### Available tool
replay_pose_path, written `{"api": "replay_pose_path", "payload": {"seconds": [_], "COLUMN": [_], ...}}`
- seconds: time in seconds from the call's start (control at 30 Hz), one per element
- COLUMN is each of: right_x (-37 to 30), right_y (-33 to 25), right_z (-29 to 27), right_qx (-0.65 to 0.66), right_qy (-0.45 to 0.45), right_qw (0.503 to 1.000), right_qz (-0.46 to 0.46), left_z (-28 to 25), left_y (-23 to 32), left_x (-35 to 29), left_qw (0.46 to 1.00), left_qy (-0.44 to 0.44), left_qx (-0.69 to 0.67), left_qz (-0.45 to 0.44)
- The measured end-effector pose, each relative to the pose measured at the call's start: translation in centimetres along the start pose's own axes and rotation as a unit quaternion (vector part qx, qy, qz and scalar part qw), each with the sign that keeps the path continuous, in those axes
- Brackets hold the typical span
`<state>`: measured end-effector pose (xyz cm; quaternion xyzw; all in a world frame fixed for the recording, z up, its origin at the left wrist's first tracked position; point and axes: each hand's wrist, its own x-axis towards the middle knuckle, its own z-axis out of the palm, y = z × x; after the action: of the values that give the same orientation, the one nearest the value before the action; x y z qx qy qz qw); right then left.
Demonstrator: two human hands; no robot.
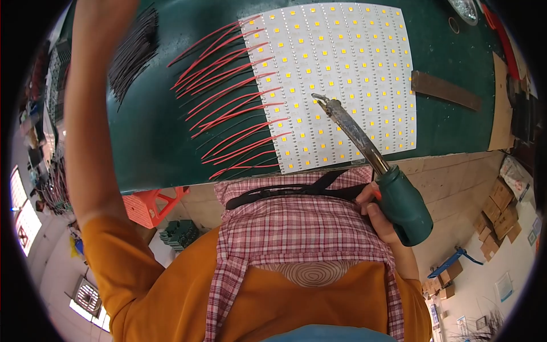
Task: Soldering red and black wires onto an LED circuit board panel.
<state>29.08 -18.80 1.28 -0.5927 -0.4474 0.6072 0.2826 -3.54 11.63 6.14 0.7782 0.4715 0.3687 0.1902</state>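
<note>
My right hand [380, 216] grips the green handle of a soldering iron [359, 139] at the table's near edge. The iron slants up and left, its bent tip over a white LED board [342, 74] dotted with yellow chips. Red wires [219, 80] and thinner black wires [231, 128] stick out in pairs from the board's left edge. My left arm reaches far forward at the left, and my left hand [105, 23] is cut off by the top edge, fingers out of sight. Beside it lies a bundle of loose black wires [137, 54].
A dark green mat [145, 148] covers the table. A brown flat bar [447, 91] lies right of the board. Farther back are a clear dish [464, 10] and a ring [453, 24]. An orange-red stool [151, 208] stands below at left; cardboard boxes [501, 211] are stacked at right.
</note>
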Motion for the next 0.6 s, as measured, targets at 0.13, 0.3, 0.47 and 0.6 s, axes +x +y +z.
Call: {"api": "replay_pose_path", "payload": {"seconds": [0.13,0.3,0.47,0.6], "right_x": [-0.4,-0.3,-1.4,-1.4], "right_y": [0.5,0.3,1.7,1.6], "right_z": [-1.2,-1.3,-2.3,-2.1], "right_qx": [-0.03,-0.126,-0.297,-0.284], "right_qy": [-0.029,-0.039,-0.077,-0.062], "right_qw": [0.999,0.991,0.948,0.95], "right_qz": [0.002,-0.021,-0.09,-0.117], "left_z": [2.4,6.8,7.6,7.9], "left_y": [7.0,8.2,8.0,7.2], "left_x": [-12.1,-18.9,-19.9,-20.3], "left_qw": [0.969,0.994,0.992,0.984], "left_qy": [-0.229,-0.096,-0.066,-0.048], "left_qx": [-0.086,0.033,0.066,0.101], "left_qz": [-0.03,0.036,0.082,0.137]}}
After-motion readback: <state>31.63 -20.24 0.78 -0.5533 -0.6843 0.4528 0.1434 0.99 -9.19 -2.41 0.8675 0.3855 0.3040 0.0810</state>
